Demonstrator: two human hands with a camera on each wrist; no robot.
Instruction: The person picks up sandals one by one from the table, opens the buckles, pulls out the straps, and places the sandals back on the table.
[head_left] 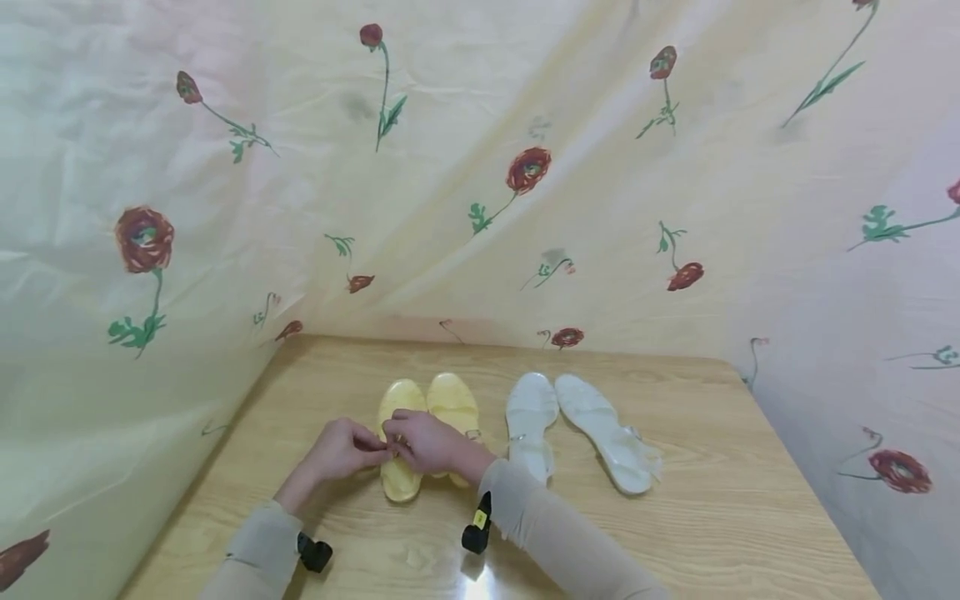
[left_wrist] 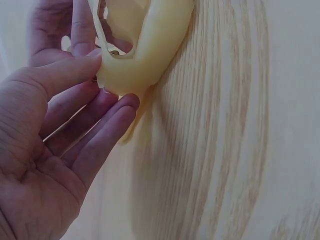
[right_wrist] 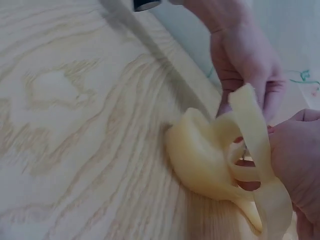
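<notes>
Two yellow sandals lie side by side on the wooden table in the head view, the left sandal (head_left: 401,485) under both hands and the right sandal (head_left: 450,398) just beside it. My left hand (head_left: 347,450) pinches the left sandal's strap (left_wrist: 122,72) between thumb and fingers, clearest in the left wrist view. From the other side, my right hand (head_left: 429,443) meets it with fingertips gathered at the same ankle strap, near a small metal buckle (right_wrist: 244,152). In the right wrist view a loose strap end (right_wrist: 245,102) sticks up, and the right fingertips are partly hidden behind the straps.
A pair of white sandals rests to the right, one sandal (head_left: 532,404) nearly straight and the other sandal (head_left: 600,425) slanted. Behind the wooden table (head_left: 720,500) and along its sides hangs a flowered cloth (head_left: 450,167).
</notes>
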